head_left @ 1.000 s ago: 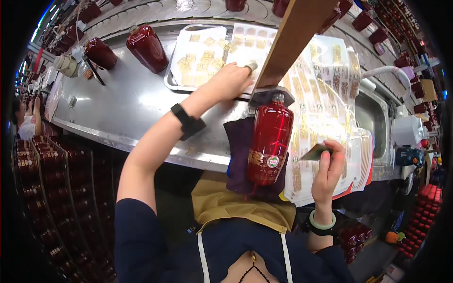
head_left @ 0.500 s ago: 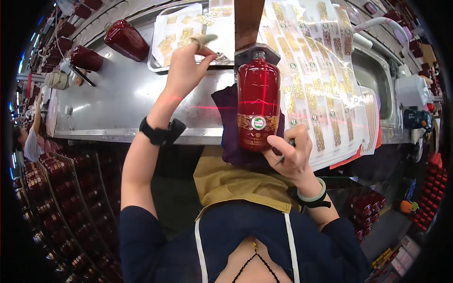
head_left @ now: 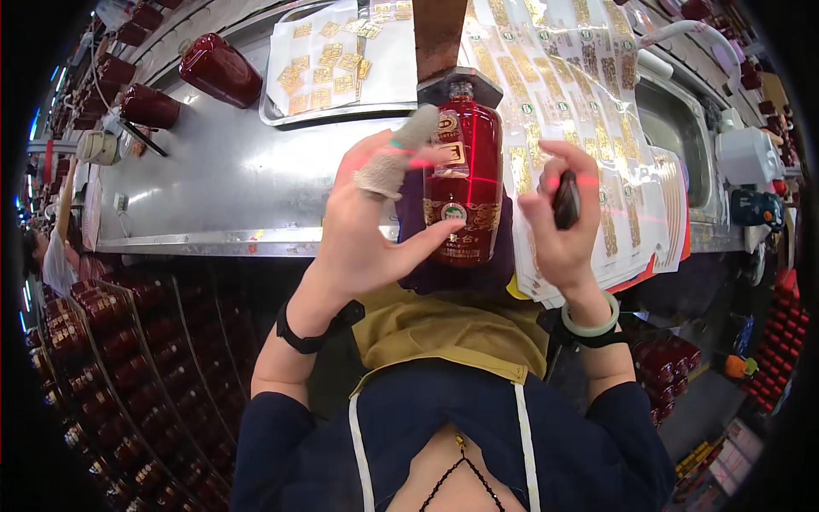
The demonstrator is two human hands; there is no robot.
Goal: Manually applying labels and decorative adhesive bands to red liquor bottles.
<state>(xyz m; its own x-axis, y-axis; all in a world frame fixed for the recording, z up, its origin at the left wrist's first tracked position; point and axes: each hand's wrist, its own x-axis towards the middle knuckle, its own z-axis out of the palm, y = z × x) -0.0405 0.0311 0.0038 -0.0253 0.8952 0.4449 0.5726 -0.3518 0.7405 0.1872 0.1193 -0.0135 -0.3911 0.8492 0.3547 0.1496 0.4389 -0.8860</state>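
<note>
A glossy red bottle lies on a dark purple cloth, its neck against a dark angled support. On the bottle's upper left face sits a gold-patterned sticker. My left hand reaches over the bottle's left side, thumb and fingers apart; cloth sleeves cover some fingers. Its fingertips are at the sticker's edge and its thumb is over the lower label; contact is unclear. Right of the bottle, my right hand is curled around a dark-handled tool, whose tip I cannot make out. Red laser lines cross bottle and hands.
A metal tray with gold stickers on white paper stands at the back left, beside more red bottles. Sheets of gold decals cover the bench at right, next to a sink. Racked bottles stand below left.
My left hand has come from the sticker tray to the bottle. A gold sticker now shows on its face. My right hand has moved off the bottle's base, up and right, with the tool.
</note>
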